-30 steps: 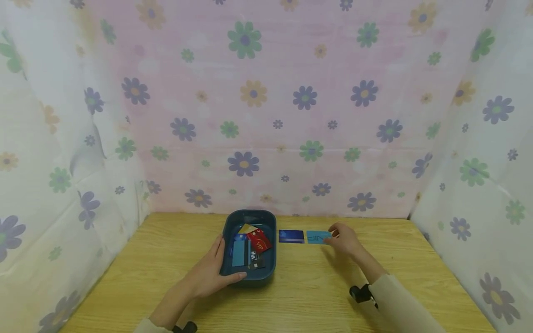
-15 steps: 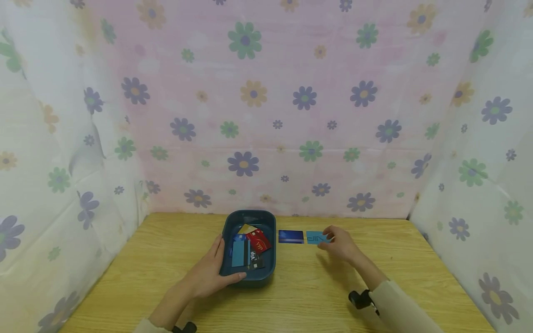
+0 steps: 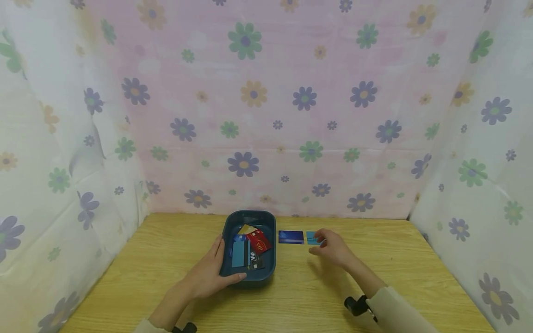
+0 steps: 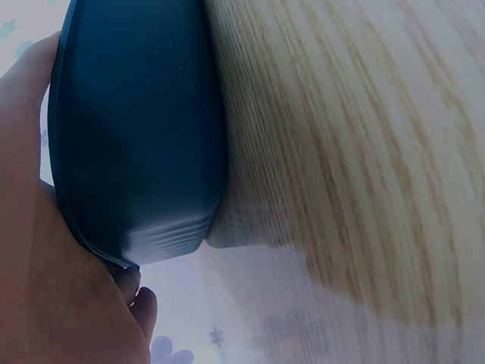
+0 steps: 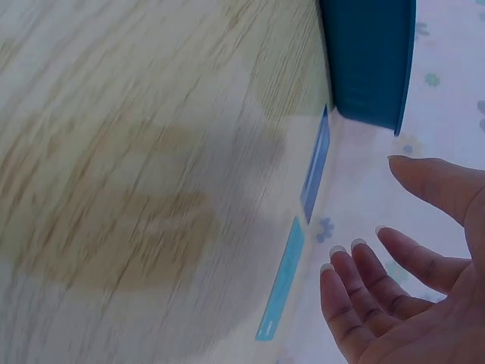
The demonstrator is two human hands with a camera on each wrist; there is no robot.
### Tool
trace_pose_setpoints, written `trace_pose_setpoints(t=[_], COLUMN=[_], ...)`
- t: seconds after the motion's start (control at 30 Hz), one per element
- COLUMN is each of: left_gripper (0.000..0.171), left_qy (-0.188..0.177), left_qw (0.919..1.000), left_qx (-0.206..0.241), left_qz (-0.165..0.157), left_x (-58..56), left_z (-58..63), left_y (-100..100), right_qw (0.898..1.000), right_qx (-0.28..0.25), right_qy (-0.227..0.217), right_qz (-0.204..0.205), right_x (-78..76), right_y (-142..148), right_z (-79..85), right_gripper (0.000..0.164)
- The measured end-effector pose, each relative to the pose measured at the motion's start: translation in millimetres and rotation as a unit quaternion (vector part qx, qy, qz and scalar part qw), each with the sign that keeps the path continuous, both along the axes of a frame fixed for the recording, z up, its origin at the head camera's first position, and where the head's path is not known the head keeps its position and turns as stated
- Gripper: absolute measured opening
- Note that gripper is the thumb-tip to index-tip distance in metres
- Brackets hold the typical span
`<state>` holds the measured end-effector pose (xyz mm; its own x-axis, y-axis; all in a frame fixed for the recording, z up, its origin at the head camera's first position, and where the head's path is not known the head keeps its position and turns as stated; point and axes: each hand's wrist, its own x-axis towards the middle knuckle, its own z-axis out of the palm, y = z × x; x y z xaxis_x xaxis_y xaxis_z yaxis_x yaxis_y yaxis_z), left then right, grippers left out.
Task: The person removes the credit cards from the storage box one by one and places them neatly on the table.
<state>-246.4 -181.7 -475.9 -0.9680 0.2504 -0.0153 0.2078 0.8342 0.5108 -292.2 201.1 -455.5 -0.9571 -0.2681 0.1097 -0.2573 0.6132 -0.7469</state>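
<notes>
A dark teal plastic bin (image 3: 250, 217) stands on the table with several cards in it, including a red VIP card (image 3: 258, 241) and a light blue card with a dark stripe (image 3: 241, 254). My left hand (image 3: 208, 274) grips its near left corner, thumb over the front rim and fingers along the left wall. To the bin's right, a dark blue card (image 3: 290, 237) and a light blue card (image 3: 312, 237) lie side by side. My right hand (image 3: 335, 249) hovers over the light blue card, hiding its right part; the right wrist view shows spread fingers (image 5: 364, 296) with nothing between them.
The wooden table (image 3: 374, 286) ends at a flowered curtain (image 3: 266, 115) behind, with more curtain on both sides. Black wrist devices (image 3: 356, 306) sit below each forearm. In the right wrist view the bin wall (image 5: 371, 61) rises beyond the dark blue card.
My right hand has let go of the light blue card's right edge and shifted left over it, covering more of it. The left hand and the bin stay in place.
</notes>
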Motion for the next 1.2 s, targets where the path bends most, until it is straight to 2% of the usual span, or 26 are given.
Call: trace_pose_setpoints(t=[0.43,0.7,0.87,1.2], left_gripper=[0.127,0.128,0.128,0.127], left_qy=[0.000,0.006,0.003,0.008], left_qw=[1.0000,0.9999,1.0000,0.9999], left_qx=[0.007,0.009,0.009,0.006], left_qz=[-0.003,-0.007,-0.003,0.000], left_x=[2.3,1.9,2.0,1.9], left_z=[2.6,-0.2,-0.4,1.2], left_y=[1.1,-0.1,-0.2,0.4], right_qw=[0.998,0.996,0.995,0.992], right_qx=[-0.004,-0.006,0.003,-0.002], right_qy=[0.010,0.024,0.038,0.038], right_qz=[0.054,0.084,0.095,0.120], right_x=[8.1,10.5,11.3,16.4], right_y=[-22.9,-38.0,-48.8,-67.6], right_z=[6.0,3.2,3.3,9.0], right_gripper=[0.039,0.043,0.040,0.035])
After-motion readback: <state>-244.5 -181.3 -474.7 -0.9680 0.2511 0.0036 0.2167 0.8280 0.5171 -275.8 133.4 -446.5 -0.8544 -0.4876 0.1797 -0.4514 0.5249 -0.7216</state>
